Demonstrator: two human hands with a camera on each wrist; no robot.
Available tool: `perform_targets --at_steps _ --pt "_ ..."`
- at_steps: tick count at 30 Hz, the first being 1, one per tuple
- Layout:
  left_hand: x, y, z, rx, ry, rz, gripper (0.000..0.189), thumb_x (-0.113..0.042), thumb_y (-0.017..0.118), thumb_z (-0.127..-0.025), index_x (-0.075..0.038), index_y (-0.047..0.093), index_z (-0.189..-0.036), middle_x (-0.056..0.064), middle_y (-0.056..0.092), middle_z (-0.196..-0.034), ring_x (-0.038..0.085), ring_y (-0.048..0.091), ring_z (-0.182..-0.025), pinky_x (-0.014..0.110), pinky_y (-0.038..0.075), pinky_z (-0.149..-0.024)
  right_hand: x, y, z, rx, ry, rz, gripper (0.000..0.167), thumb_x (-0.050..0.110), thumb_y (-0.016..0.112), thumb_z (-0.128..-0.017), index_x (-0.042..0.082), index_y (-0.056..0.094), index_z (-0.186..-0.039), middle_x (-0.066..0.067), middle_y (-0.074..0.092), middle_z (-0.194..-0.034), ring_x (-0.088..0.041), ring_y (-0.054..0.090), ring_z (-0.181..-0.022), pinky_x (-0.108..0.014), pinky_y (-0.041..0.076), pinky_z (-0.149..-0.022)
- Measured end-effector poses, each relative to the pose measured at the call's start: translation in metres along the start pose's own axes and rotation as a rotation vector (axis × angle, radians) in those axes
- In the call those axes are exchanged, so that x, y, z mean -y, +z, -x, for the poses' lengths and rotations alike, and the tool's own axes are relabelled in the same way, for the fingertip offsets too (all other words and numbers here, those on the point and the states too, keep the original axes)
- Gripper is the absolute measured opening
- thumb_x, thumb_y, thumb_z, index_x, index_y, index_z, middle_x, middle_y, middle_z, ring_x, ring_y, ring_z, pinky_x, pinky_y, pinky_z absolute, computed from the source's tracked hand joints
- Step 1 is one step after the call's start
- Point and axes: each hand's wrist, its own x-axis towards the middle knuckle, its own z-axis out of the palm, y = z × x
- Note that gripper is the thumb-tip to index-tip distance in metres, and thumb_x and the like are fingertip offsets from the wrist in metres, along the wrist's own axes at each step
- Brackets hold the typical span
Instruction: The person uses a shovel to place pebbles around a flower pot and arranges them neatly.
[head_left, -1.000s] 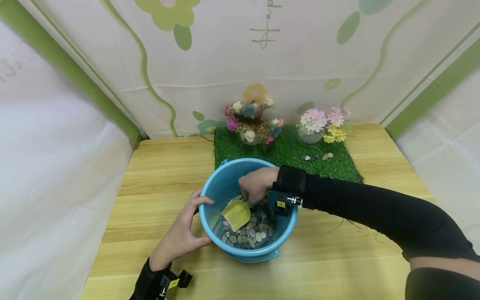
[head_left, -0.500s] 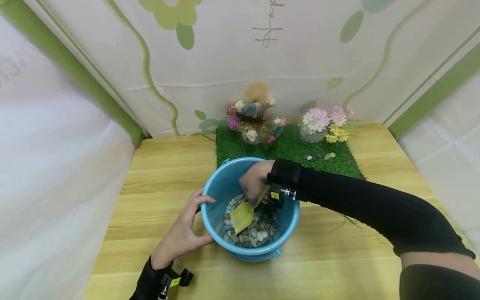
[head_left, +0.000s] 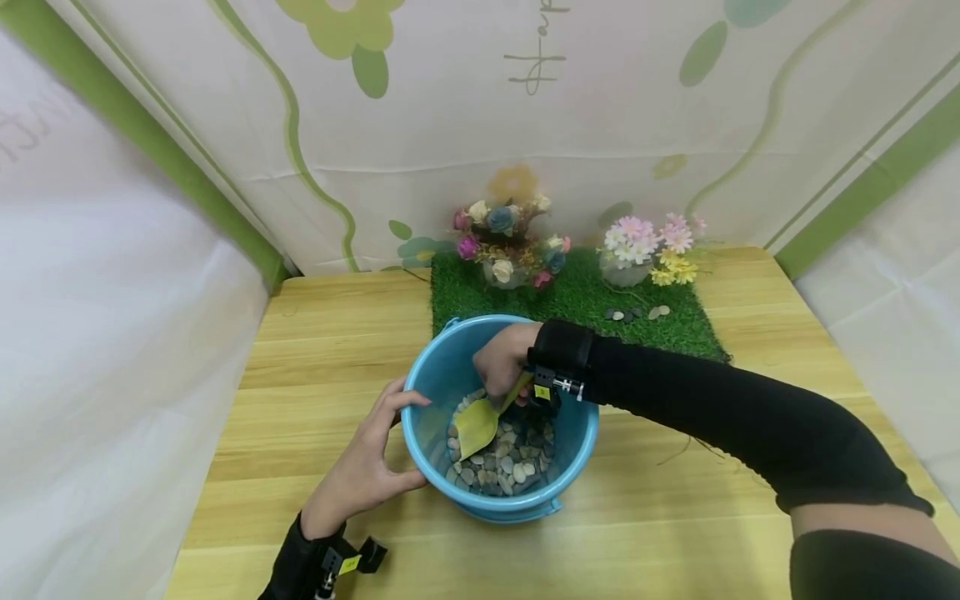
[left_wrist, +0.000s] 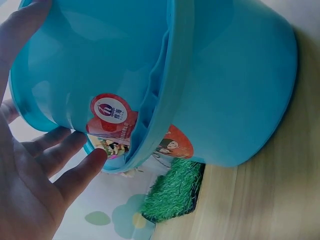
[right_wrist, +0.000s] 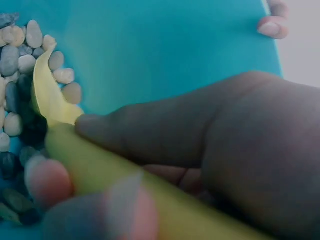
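A blue plastic bucket (head_left: 577,467) stands on the wooden table, with grey, tan and white pebbles (head_left: 506,471) covering its bottom. My left hand (head_left: 367,471) holds the bucket's left side, one finger over the rim and the thumb lower against the outside. Inside the bucket, my right hand (head_left: 504,360) grips the handle of a small yellow shovel (head_left: 476,427). The shovel's blade slants down to the pebbles; in the right wrist view, my thumb lies along the yellow handle (right_wrist: 100,160). Its tip rests close to the stones near the wall.
Behind the bucket lies a green turf mat (head_left: 577,308). On it stand a vase of roses (head_left: 510,246), a vase of pink and yellow flowers (head_left: 637,250) and several loose pebbles (head_left: 633,314). A printed white curtain (head_left: 450,125) hangs at the table's back.
My right hand and the shovel have turned and shifted slightly inside the bucket; more of the handle shows now than a second ago. The left hand keeps its hold on the bucket.
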Motion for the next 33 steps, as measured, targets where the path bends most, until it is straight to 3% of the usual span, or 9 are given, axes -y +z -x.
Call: perform_targets --at_steps 9,14,18,22,33 --pt "0.001 0.0 0.0 0.003 0.013 0.011 0.074 -0.033 0.086 -0.083 -0.012 0.044 -0.14 0.012 0.027 -0.16 0.034 0.038 -0.139 0.052 0.05 -0.099 -0.006 0.0 -0.005 -0.006 -0.072 0.064 0.039 0.014 0.058 -0.104 0.009 0.064 -0.066 -0.003 0.056 -0.058 -0.012 0.047 -0.05 -0.027 0.039 -0.051" --pt "0.001 0.001 0.0 0.003 0.005 0.013 0.08 -0.016 0.091 -0.077 -0.016 0.043 -0.141 0.011 0.027 -0.16 0.034 0.036 -0.14 0.054 0.049 -0.099 -0.009 0.0 -0.003 -0.007 -0.113 0.082 0.039 0.015 0.06 -0.104 0.008 0.066 -0.066 -0.003 0.058 -0.059 -0.015 0.049 -0.051 -0.026 0.04 -0.05" --pt "0.0 0.001 0.001 0.007 -0.003 0.021 0.085 -0.003 0.091 -0.071 -0.017 0.043 -0.141 0.01 0.026 -0.161 0.035 0.035 -0.141 0.055 0.048 -0.1 -0.01 0.0 0.002 0.002 -0.147 0.046 0.042 0.015 0.061 -0.103 0.01 0.058 -0.061 -0.004 0.059 -0.061 -0.016 0.05 -0.052 -0.025 0.041 -0.049" --pt "0.0 0.002 0.001 0.007 -0.004 0.023 0.086 -0.003 0.091 -0.071 -0.016 0.043 -0.141 0.009 0.026 -0.161 0.035 0.035 -0.14 0.055 0.048 -0.1 -0.011 -0.001 0.007 0.003 -0.189 0.023 0.046 0.015 0.061 -0.102 0.013 0.051 -0.058 -0.005 0.061 -0.062 -0.014 0.051 -0.051 -0.024 0.042 -0.049" --pt "0.003 0.001 0.0 0.006 0.006 0.033 0.082 -0.008 0.091 -0.073 -0.014 0.044 -0.14 0.011 0.026 -0.161 0.035 0.035 -0.14 0.052 0.049 -0.1 -0.018 -0.005 0.021 0.053 -0.291 -0.023 0.039 0.015 0.058 -0.105 0.01 0.063 -0.066 -0.002 0.058 -0.062 -0.012 0.048 -0.05 -0.024 0.041 -0.051"
